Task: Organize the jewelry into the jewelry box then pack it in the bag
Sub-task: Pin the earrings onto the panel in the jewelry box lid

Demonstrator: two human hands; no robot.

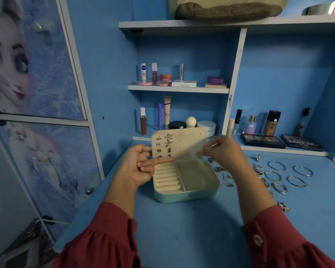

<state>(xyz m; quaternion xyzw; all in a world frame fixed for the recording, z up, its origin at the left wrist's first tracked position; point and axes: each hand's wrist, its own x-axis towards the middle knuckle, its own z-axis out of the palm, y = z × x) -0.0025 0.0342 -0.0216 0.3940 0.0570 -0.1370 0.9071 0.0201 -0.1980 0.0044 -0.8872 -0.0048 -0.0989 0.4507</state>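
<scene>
A mint jewelry box [188, 196] lies open on the blue table, its cream lid panel [190, 144] standing upright with several earrings [168, 139] pinned at its left. My left hand [141, 167] holds the panel's left edge, thumb behind it and index finger laid along its lower edge. My right hand [224, 149] hovers before the panel's right side, blurred, fingers pinched on something small and thin. Loose silver bangles [277, 166], rings [227, 176] and earrings lie on the table right of the box. A tan bag [228, 8] sits on the top shelf.
Shelves behind the box carry cosmetic tubes [166, 112], jars [206, 125] and bottles [272, 122]. Two makeup palettes [262, 141] lie at the back right. A cabinet door [37, 74] with a cartoon picture stands at the left. The near part of the table [182, 238] is bare.
</scene>
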